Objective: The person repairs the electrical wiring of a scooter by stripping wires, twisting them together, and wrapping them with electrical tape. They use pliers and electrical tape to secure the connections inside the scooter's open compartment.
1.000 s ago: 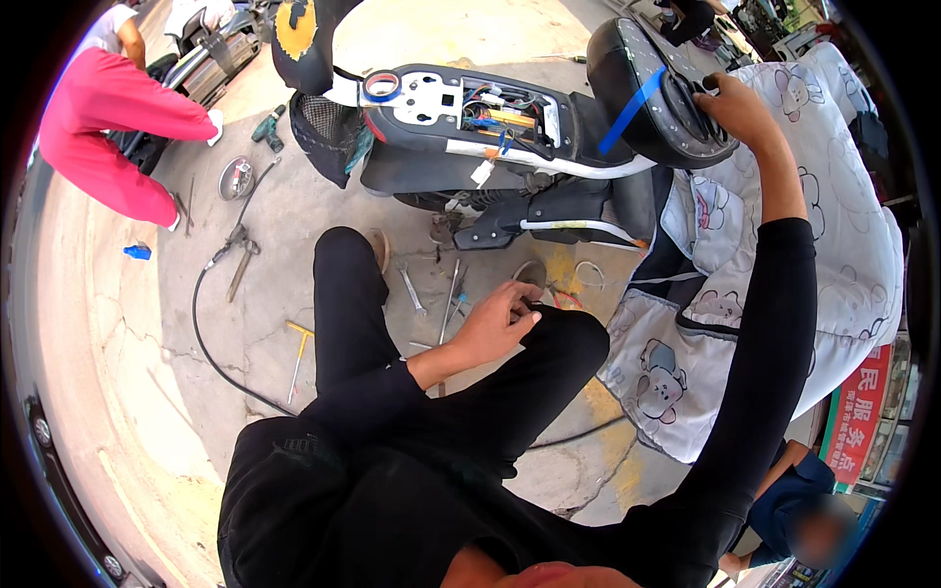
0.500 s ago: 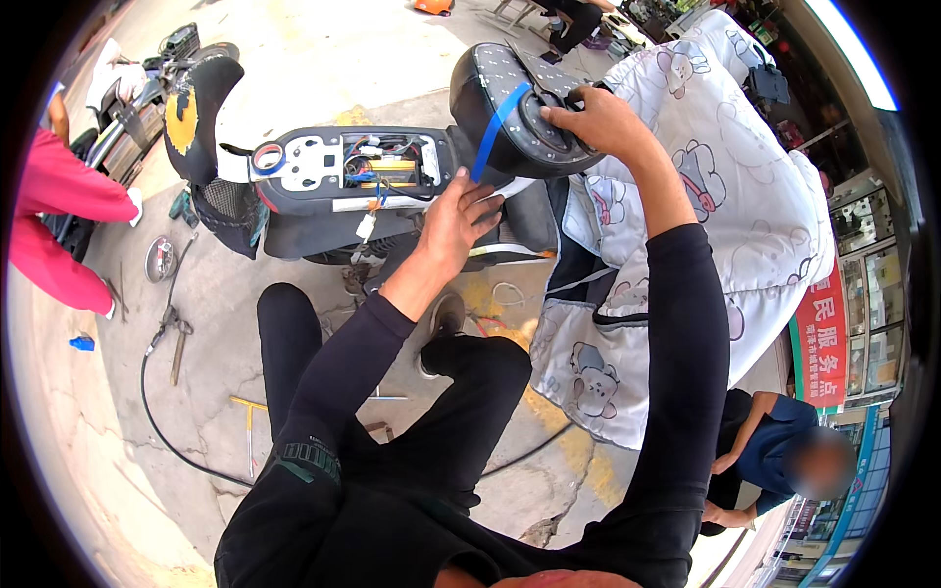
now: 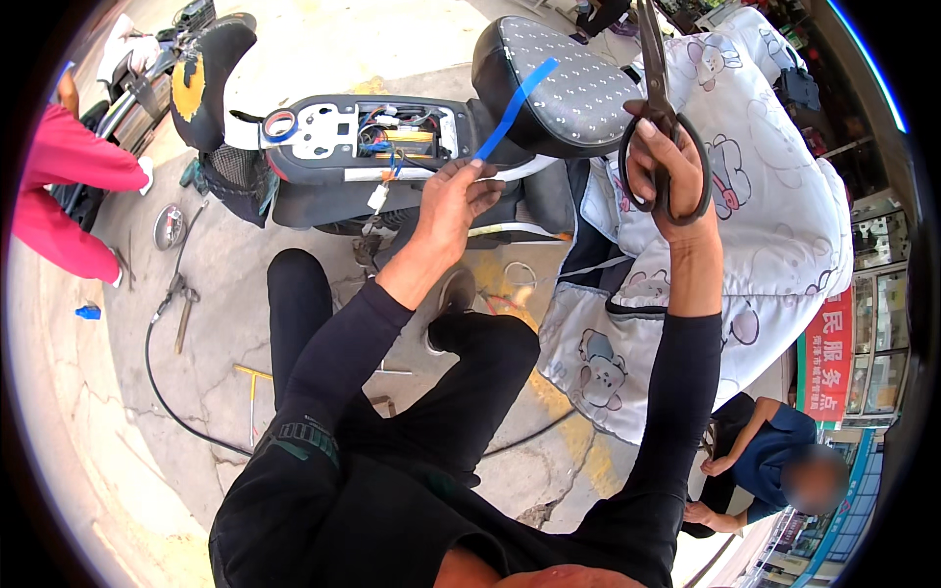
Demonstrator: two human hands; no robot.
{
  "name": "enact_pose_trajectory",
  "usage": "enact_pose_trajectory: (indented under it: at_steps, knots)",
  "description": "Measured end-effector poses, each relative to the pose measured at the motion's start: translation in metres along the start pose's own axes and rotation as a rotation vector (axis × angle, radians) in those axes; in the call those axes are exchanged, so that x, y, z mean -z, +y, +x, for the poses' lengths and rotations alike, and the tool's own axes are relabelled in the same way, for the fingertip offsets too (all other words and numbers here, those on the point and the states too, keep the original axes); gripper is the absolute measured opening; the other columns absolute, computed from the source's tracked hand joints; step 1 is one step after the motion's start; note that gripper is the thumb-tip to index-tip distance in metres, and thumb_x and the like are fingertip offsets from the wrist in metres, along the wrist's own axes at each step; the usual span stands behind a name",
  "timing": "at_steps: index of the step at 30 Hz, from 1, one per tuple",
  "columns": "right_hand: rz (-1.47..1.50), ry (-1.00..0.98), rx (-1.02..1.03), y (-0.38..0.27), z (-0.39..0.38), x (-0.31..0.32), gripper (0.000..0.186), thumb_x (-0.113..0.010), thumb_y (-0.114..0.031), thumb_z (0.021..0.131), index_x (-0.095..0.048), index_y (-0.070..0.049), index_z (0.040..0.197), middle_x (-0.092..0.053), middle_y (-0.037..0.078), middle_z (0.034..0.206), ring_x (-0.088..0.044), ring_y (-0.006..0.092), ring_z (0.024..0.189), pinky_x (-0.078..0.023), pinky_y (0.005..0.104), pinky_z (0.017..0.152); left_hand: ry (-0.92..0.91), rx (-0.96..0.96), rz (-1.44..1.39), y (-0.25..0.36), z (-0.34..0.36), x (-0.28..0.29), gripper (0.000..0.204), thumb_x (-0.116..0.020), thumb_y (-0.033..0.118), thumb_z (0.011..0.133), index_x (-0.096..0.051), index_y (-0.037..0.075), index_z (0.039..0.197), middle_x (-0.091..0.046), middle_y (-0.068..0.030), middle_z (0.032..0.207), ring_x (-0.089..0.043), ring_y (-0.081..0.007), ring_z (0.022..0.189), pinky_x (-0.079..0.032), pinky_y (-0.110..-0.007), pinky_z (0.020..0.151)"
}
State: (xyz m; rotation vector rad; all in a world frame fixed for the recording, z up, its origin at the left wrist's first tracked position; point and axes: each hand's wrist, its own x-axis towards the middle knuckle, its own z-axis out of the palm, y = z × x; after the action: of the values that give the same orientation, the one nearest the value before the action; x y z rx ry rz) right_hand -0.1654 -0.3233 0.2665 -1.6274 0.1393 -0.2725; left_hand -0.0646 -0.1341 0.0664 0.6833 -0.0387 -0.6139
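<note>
A strip of blue tape (image 3: 520,103) is pinched at its lower end in the fingers of my left hand (image 3: 451,208), and its free end rises in front of the dotted black seat (image 3: 578,78). My right hand (image 3: 678,186) grips scissors (image 3: 655,61) by their dark loop handles, blades pointing up, just right of the seat. Left of the seat is the scooter body (image 3: 343,174) with an uncovered bay of wires (image 3: 404,134). From the bay hangs a white connector (image 3: 378,198). A roll of tape (image 3: 279,126) rests at the body's left end.
A white quilted cover (image 3: 774,216) with cartoon prints drapes the scooter's right end. On the ground lie a hammer (image 3: 184,321), a black cable (image 3: 150,367), a yellow T-handle tool (image 3: 253,374) and a metal bowl (image 3: 170,227). People are at left (image 3: 74,186) and lower right (image 3: 765,465).
My right hand has lifted the scissors off the seat and turned them upright to its right. The left hand still holds the tape strip. The view has shifted slightly.
</note>
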Motion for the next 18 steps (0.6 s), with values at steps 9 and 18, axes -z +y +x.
enact_pose_trajectory:
  at_steps: [9, 18]
  knots:
    - [-0.619, -0.395, -0.392, 0.053, -0.081, -0.021, 0.037, -0.065, -0.024, 0.106, -0.056, -0.003, 0.135, -0.055, 0.002, 0.093, -0.054, 0.0105, 0.087, -0.05, 0.0282, 0.077, 0.023, -0.046, -0.019, 0.005, -0.014, -0.001, 0.017, -0.064, 0.019, 0.104, -0.062, 0.002, 0.108, -0.07, -0.0096, 0.105, -0.072, -0.0213, 0.095, -0.059, -0.033, 0.084]
    - [-0.883, -0.315, -0.312, 0.03, -0.001, -0.058, 0.064, -0.058, -0.063, 0.102, -0.06, 0.001, 0.098, -0.054, 0.004, 0.072, -0.055, 0.0136, 0.063, -0.047, 0.0311, 0.059, 0.021, -0.058, 0.009, 0.017, -0.022, -0.001, 0.017, -0.065, 0.02, 0.104, -0.063, 0.004, 0.108, -0.07, -0.008, 0.104, -0.07, -0.0197, 0.096, -0.057, -0.037, 0.088]
